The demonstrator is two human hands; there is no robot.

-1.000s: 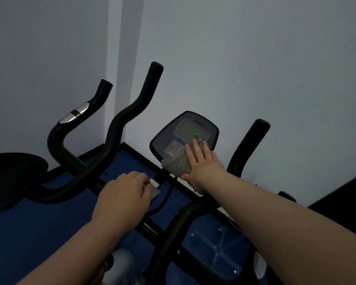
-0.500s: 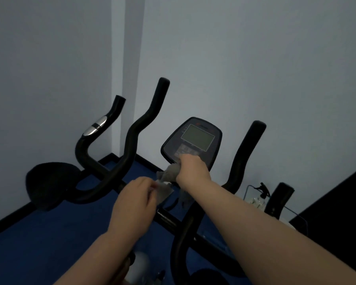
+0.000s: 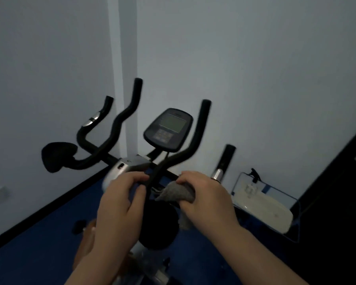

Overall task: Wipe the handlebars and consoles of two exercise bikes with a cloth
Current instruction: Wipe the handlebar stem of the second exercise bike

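Item: your right hand [image 3: 203, 194]. Fingers curled round a bunched grey cloth [image 3: 174, 192], which sticks out leftward from the grip, low in front of the bike and just right of the central black stem [image 3: 155, 177].

Item: your left hand [image 3: 121, 202]. Fingers bent, tips at the left side of that stem; whether they pinch a bit of the cloth or only touch the stem, you cannot tell, as the frame is blurred there.

Item: console [image 3: 168, 129]. Dark oval housing with a pale screen and a button block beneath it, standing above and beyond both hands, apart from the cloth.

Item: near bike's handlebars [image 3: 115, 128]. Black, rising either side of the console; right bar [image 3: 197, 132] climbs just beside the console edge.

Item: second bike's handlebar [image 3: 90, 122], at left, black with a silver sensor band; a dark saddle [image 3: 58, 156] sits below it.

Item: blue floor [image 3: 39, 233], white walls [image 3: 255, 68], black skirting.

Item: pale unit inside a wire frame [image 3: 263, 208] on the floor at right, near a dark panel [image 3: 337, 192].
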